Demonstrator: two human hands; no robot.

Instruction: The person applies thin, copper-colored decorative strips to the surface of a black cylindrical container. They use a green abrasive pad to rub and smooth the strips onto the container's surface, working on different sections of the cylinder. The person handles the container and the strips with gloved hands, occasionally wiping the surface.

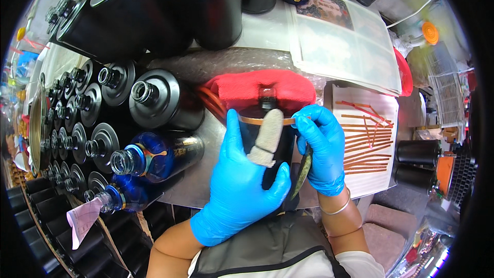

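A black glass bottle (252,131) lies before me, its neck resting against a folded red towel (266,85). A narrow copper-coloured strip (289,121) runs around the bottle's shoulder. My left hand (247,177), in a blue glove with a cloth cover on one finger, lies over the bottle; that finger is on the strip. In my right hand (318,143), also gloved in blue, the strip's free end is pinched between thumb and fingertips. A thin greenish blade-like tool (303,173) hangs below the right palm; how it is held is partly hidden.
Many black bottles (154,96) stand at the left, with blue decorated bottles (154,158) beside them. More copper-coloured strips (366,143) lie on a white sheet (380,183) at the right. Clear plastic-covered sheets (347,58) and large black bottles (220,7) are at the back.
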